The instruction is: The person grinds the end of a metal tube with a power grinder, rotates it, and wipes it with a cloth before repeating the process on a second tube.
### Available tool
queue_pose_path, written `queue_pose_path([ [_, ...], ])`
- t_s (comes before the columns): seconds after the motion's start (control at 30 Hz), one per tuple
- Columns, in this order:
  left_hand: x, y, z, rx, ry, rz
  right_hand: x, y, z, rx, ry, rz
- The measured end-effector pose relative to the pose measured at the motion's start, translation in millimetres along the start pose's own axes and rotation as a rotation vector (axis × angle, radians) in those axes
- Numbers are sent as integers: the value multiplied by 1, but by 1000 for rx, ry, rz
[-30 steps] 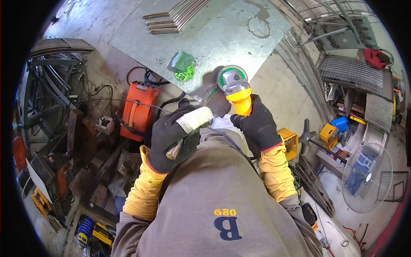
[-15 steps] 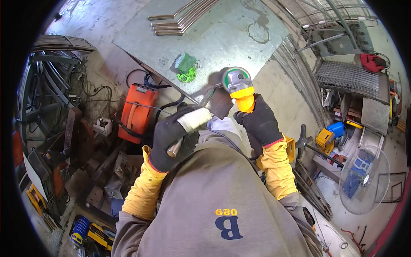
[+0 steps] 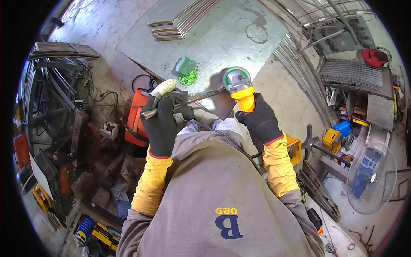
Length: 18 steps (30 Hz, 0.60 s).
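My left hand (image 3: pixel 164 128), in a black glove with a white-wrapped thumb (image 3: pixel 163 88), is closed around a metal tube (image 3: pixel 197 98). One tube end sticks out left of the glove; the other reaches the edge of the grinder's disc. My right hand (image 3: pixel 262 120), also gloved in black, grips the yellow body of an angle grinder (image 3: pixel 241 88). Its grey head and green-ringed disc (image 3: pixel 231 77) overlap the metal-topped table (image 3: pixel 222 38) in this view. Near them on the table lie a green cloth (image 3: pixel 186 66) and a bright green round disc (image 3: pixel 187 78).
Several bent metal tubes (image 3: pixel 184 26) lie on the table's far side. An orange case (image 3: pixel 136 115) stands to the left, near a rack of dark metal parts (image 3: pixel 55 77). On the right are long bars (image 3: pixel 299 73), a yellow tool (image 3: pixel 332 140) and a fan (image 3: pixel 371 177).
My left hand has turned, its thumb swinging up and left, and the tube now lies flatter across the view. The grinder in my right hand stays nearly in place.
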State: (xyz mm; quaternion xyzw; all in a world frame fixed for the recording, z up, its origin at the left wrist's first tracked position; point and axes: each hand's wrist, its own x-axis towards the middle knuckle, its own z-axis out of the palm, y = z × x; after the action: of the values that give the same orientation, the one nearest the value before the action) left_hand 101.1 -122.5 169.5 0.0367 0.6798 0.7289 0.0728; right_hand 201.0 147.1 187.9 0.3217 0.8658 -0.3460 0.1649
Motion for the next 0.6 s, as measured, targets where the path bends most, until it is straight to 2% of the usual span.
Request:
queue_pose_path([
  [0.07, 3, 4, 1, -4, 56, -52, 0, 5, 8, -19, 1, -8],
  [0.13, 7, -5, -3, 73, 59, -11, 0, 7, 12, -38, -5, -21],
  [0.2, 11, -10, -7, 319, 33, 228, -2, 6, 13, -46, -6, -52],
  [0.23, 13, -12, -9, 321, 35, 230, -1, 9, 13, -44, -6, -55],
  [0.3, 17, -15, -9, -71, 113, 0, 2, 14, 12, -7, 35, -79],
  [0.33, 19, -16, -10, -72, 110, 3, 2, 15, 11, -6, 39, -79],
  [0.4, 23, -19, -16, -346, 146, -313, 2, 13, 7, 31, -2, -66],
  [0.5, 28, -39, -25, -401, 213, -356, -1, 5, 9, -64, -10, -48],
  [0.6, 33, -55, -35, -448, 246, -406, -1, 16, 15, 12, 9, -101],
])
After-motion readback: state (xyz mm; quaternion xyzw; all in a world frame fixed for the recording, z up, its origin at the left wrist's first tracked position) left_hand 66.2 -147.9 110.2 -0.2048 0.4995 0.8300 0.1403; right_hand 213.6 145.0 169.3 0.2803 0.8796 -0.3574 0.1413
